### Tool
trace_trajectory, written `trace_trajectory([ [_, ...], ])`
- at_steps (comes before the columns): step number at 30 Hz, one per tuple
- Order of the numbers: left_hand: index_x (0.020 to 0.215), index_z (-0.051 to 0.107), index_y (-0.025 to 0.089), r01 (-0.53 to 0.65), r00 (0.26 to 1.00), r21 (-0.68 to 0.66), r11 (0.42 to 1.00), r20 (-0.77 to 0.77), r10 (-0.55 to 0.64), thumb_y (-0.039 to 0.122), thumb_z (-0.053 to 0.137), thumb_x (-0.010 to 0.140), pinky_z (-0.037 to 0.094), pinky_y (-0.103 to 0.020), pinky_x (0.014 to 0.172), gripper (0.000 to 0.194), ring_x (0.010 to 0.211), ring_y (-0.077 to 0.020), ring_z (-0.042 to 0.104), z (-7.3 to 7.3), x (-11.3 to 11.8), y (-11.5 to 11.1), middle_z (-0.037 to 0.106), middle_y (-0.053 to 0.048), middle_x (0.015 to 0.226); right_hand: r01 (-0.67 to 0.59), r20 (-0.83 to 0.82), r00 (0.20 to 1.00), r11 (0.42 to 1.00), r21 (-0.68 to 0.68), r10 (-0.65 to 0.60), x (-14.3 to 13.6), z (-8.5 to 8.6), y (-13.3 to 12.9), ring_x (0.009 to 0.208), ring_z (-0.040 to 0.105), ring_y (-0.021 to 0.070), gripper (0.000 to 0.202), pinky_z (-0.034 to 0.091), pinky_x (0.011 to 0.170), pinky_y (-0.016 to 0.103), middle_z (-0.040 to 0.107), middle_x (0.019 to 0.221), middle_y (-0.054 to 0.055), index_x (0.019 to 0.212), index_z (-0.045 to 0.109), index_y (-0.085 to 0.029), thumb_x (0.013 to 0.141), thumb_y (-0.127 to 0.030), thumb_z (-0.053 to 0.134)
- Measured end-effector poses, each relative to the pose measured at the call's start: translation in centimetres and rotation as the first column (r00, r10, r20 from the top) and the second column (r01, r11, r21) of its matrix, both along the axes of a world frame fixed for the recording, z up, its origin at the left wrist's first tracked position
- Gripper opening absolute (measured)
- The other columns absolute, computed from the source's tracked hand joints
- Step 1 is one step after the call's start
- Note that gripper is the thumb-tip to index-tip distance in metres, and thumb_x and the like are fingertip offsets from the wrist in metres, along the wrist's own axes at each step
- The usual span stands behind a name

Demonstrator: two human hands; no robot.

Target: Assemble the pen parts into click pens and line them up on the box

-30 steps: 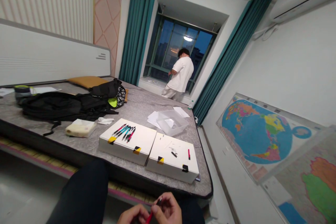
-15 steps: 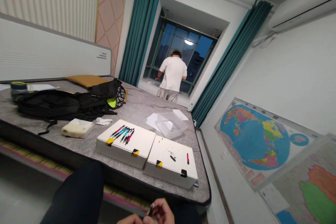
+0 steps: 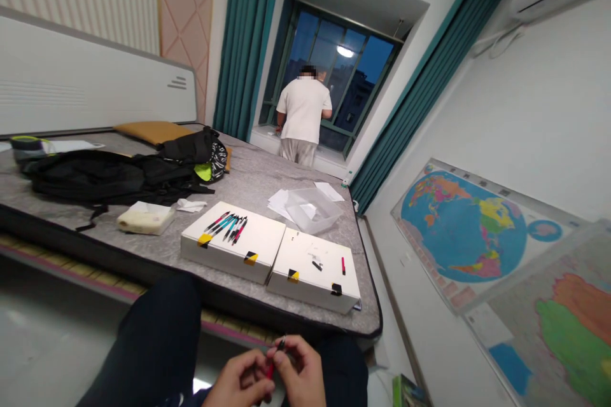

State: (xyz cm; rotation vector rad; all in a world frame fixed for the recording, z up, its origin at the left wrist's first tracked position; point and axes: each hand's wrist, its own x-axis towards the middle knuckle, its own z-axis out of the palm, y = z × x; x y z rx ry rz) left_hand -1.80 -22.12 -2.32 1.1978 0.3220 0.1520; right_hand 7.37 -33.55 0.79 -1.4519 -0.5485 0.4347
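Low over my lap, both hands meet around a small pen [image 3: 270,371] with a red part and a black part. My left hand [image 3: 238,381] is closed by its red lower part. My right hand [image 3: 301,370] pinches the black upper end. Past my knees, two white boxes stand side by side on the mattress. A row of several pens [image 3: 229,227] in black, teal and red lies on the left box [image 3: 265,235]. The right box [image 3: 291,248] carries a red pen part [image 3: 343,266], a black piece [image 3: 317,265] and small bits too tiny to name.
Behind the boxes sit a clear plastic bin [image 3: 329,219] and white papers [image 3: 277,202]. A tissue pack [image 3: 143,217] and a black backpack [image 3: 95,178] lie to the left. A person [image 3: 305,108] stands at the window, facing away. Maps [image 3: 458,229] hang on the right wall.
My hands have come up further into view, and a red part of the pen now shows between them. The view has tipped downward. The person at the window has shifted slightly.
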Motion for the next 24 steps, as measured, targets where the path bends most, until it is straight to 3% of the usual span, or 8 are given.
trace_trajectory([
  [6, 0.089, 0.065, 0.017, 0.001, 0.999, 0.125, 0.992, 0.043, -0.006, 0.047, 0.077, 0.074, 0.046, -0.025, 0.061, 0.036, 0.067, -0.0172, 0.062, 1.3, -0.2, 0.3, 0.065, -0.001, 0.073, -0.046, -0.012, 0.999, 0.997, -0.058, 0.045, -0.9, 2.3, -0.1, 0.087, 0.069, 0.0247, 0.026, 0.053, 0.08, 0.035, 0.073, 0.091, 0.01, 0.089, 0.071, -0.016, 0.078, -0.04, 0.075],
  [9, 0.09, 0.066, 0.017, -0.002, 0.998, 0.141, 0.99, 0.069, -0.008, 0.05, 0.072, 0.079, 0.048, -0.026, 0.062, 0.036, 0.067, -0.0175, 0.063, 1.9, -0.3, 0.5, 0.066, -0.001, 0.073, -0.089, 0.109, 0.989, 0.992, -0.095, 0.099, -0.3, 2.5, -0.2, 0.092, 0.067, 0.0242, 0.024, 0.052, 0.083, 0.034, 0.071, 0.096, 0.009, 0.087, 0.073, -0.017, 0.078, -0.039, 0.075],
  [11, 0.089, 0.066, 0.017, -0.015, 0.998, 0.142, 0.99, 0.059, 0.007, 0.053, 0.07, 0.079, 0.048, -0.026, 0.063, 0.038, 0.065, -0.0169, 0.063, 2.2, -0.4, 0.7, 0.067, -0.002, 0.074, -0.166, 0.142, 0.973, 0.977, -0.132, 0.184, 1.3, 2.3, -0.3, 0.096, 0.067, 0.0246, 0.026, 0.053, 0.083, 0.034, 0.071, 0.101, 0.009, 0.095, 0.074, -0.018, 0.08, -0.04, 0.074],
  [13, 0.094, 0.067, 0.016, -0.017, 0.999, 0.134, 0.991, 0.036, 0.012, 0.057, 0.068, 0.08, 0.049, -0.027, 0.062, 0.043, 0.065, -0.0173, 0.063, 2.4, -0.4, 0.8, 0.07, -0.004, 0.077, -0.169, 0.176, 0.962, 0.961, -0.219, 0.21, 4.4, 1.8, -0.2, 0.096, 0.068, 0.0243, 0.033, 0.054, 0.079, 0.033, 0.073, 0.102, 0.009, 0.108, 0.071, -0.019, 0.084, -0.042, 0.068],
  [15, 0.099, 0.067, 0.015, -0.023, 1.0, 0.128, 0.991, 0.016, 0.021, 0.061, 0.066, 0.08, 0.047, -0.026, 0.059, 0.049, 0.063, -0.0173, 0.063, 2.4, -0.4, 0.9, 0.07, -0.005, 0.078, 0.019, 0.325, 0.939, 0.928, -0.373, 0.111, 8.9, 1.3, 0.0, 0.089, 0.069, 0.0231, 0.036, 0.055, 0.073, 0.031, 0.075, 0.097, 0.009, 0.109, 0.07, -0.017, 0.089, -0.045, 0.059],
  [19, 0.102, 0.069, 0.013, -0.054, 0.998, 0.149, 0.987, 0.047, 0.047, 0.061, 0.061, 0.084, 0.042, -0.025, 0.056, 0.051, 0.057, -0.0133, 0.056, 1.9, -0.5, 1.2, 0.069, -0.004, 0.077, 0.264, 0.459, 0.888, 0.837, -0.479, -0.017, 19.3, 0.4, 0.9, 0.084, 0.067, 0.0239, 0.031, 0.053, 0.081, 0.038, 0.073, 0.097, 0.013, 0.1, 0.071, -0.012, 0.088, -0.038, 0.059],
  [21, 0.103, 0.069, 0.013, -0.073, 0.996, 0.16, 0.984, 0.063, 0.064, 0.058, 0.058, 0.088, 0.041, -0.025, 0.057, 0.049, 0.054, -0.0117, 0.051, 1.5, -0.5, 1.4, 0.067, -0.003, 0.076, 0.318, 0.501, 0.866, 0.779, -0.541, -0.005, 23.5, -0.2, 1.4, 0.083, 0.066, 0.0212, 0.023, 0.051, 0.085, 0.039, 0.072, 0.097, 0.012, 0.098, 0.071, -0.013, 0.09, -0.032, 0.06],
  [24, 0.102, 0.07, 0.013, -0.103, 0.994, 0.138, 0.985, 0.05, 0.097, 0.058, 0.057, 0.088, 0.036, -0.023, 0.051, 0.049, 0.051, -0.0104, 0.045, 0.7, -0.4, 1.7, 0.064, -0.001, 0.073, 0.328, 0.528, 0.846, 0.706, -0.628, 0.077, 27.4, -1.3, 2.2, 0.09, 0.065, 0.0189, 0.018, 0.051, 0.087, 0.04, 0.069, 0.1, 0.007, 0.098, 0.067, -0.014, 0.092, -0.03, 0.063],
])
